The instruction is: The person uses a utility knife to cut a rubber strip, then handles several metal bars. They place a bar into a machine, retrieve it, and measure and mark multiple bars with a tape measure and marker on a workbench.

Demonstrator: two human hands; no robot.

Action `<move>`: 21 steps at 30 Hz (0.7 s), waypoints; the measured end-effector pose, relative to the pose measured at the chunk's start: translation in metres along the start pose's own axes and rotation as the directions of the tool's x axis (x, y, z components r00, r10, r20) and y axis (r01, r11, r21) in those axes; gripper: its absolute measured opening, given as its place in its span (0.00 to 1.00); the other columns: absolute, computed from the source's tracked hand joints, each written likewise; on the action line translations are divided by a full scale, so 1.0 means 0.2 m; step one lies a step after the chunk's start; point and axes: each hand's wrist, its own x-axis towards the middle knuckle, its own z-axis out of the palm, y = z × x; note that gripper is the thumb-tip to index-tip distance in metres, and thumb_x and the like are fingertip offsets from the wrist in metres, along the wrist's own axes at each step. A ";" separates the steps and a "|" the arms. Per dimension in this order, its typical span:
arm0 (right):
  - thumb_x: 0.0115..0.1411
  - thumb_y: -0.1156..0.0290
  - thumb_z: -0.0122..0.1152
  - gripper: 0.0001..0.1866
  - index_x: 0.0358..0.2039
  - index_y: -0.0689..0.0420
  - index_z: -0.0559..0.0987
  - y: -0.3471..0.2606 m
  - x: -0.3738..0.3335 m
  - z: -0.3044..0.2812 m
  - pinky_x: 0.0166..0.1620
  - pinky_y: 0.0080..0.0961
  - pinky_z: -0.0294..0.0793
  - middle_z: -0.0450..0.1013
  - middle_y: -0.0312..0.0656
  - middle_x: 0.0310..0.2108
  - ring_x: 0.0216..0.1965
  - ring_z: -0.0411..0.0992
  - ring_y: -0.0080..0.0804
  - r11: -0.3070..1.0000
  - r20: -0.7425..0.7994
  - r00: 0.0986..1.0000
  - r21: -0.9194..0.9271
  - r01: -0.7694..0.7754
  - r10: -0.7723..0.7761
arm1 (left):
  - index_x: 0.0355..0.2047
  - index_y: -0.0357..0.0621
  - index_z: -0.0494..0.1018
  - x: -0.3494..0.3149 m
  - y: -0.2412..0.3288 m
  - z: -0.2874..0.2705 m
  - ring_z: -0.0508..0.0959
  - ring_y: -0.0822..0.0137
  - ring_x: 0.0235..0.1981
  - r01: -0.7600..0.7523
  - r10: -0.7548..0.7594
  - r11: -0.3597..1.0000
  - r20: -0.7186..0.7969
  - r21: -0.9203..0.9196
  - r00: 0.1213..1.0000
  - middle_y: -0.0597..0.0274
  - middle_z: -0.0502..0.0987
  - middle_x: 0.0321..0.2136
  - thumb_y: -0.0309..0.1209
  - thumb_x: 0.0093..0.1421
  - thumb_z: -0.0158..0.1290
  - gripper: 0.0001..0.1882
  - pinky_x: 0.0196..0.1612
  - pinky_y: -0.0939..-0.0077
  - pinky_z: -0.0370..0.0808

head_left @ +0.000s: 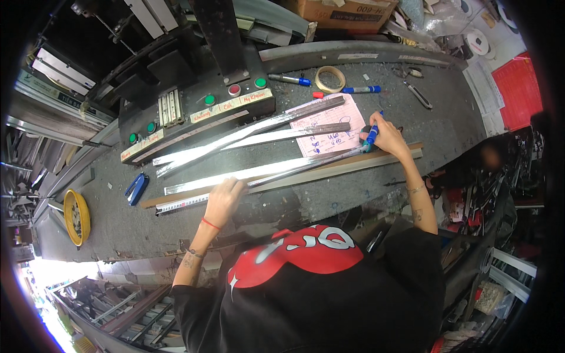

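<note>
My right hand is closed around a blue marker, its tip end at the right part of a long shiny metal strip. A small dark thing beside these fingers is partly hidden. My left hand presses with bent fingers on the strip's near edge and a measuring tape. The tape's blade lies along the strip, its numbered end left of this hand. Under them runs a longer brown-and-pale bar. Two more shiny strips cross beyond, partly over a pink written sheet.
Beyond lie a tape roll, a blue marker, another marker and a cutter. A machine panel with buttons stands at the back left. At left are a blue stapler and a yellow bowl.
</note>
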 end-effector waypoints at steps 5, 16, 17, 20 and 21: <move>0.49 0.60 0.69 0.26 0.36 0.55 0.61 0.04 -0.05 0.00 0.30 0.32 0.66 0.64 0.42 0.23 0.24 0.65 0.35 0.990 -0.054 0.996 0.118 0.078 -0.072 | 0.30 0.45 0.71 -0.05 -0.03 0.07 0.74 0.61 0.28 -0.045 0.046 0.999 -0.067 0.016 0.997 0.62 0.71 0.28 0.28 0.51 0.56 0.07 0.27 0.68 0.72; 0.44 0.71 0.71 0.30 0.43 0.56 0.61 0.14 -0.24 0.10 0.47 0.27 0.63 0.61 0.43 0.38 0.40 0.62 0.37 0.972 -0.199 0.980 0.230 0.042 0.005 | 0.32 0.49 0.72 -0.10 -0.04 0.15 0.75 0.64 0.26 -0.011 0.000 0.998 -0.187 -0.057 0.982 0.64 0.71 0.29 0.37 0.51 0.60 0.12 0.26 0.72 0.73; 0.44 0.72 0.71 0.31 0.44 0.56 0.61 0.16 -0.23 0.10 0.49 0.26 0.61 0.61 0.43 0.40 0.42 0.61 0.37 0.967 -0.217 0.970 0.203 0.151 -0.106 | 0.33 0.49 0.72 -0.10 -0.04 0.15 0.75 0.64 0.26 -0.031 0.009 0.995 -0.226 -0.096 0.974 0.64 0.71 0.29 0.38 0.52 0.59 0.11 0.25 0.72 0.73; 0.44 0.78 0.67 0.33 0.49 0.58 0.61 0.19 -0.24 0.09 0.55 0.27 0.57 0.61 0.45 0.44 0.49 0.61 0.40 0.974 -0.205 0.976 0.195 0.116 -0.076 | 0.38 0.50 0.71 -0.12 -0.03 0.15 0.76 0.65 0.31 -0.043 0.029 0.997 -0.197 -0.068 0.980 0.62 0.70 0.33 0.38 0.54 0.56 0.13 0.28 0.72 0.75; 0.45 0.79 0.66 0.32 0.49 0.59 0.61 0.18 -0.25 0.09 0.56 0.28 0.55 0.62 0.45 0.43 0.50 0.61 0.38 0.963 -0.211 0.976 0.248 0.108 -0.055 | 0.39 0.50 0.71 -0.12 -0.02 0.15 0.76 0.65 0.30 -0.028 0.024 0.999 -0.188 -0.020 0.982 0.63 0.70 0.35 0.39 0.54 0.56 0.14 0.28 0.73 0.75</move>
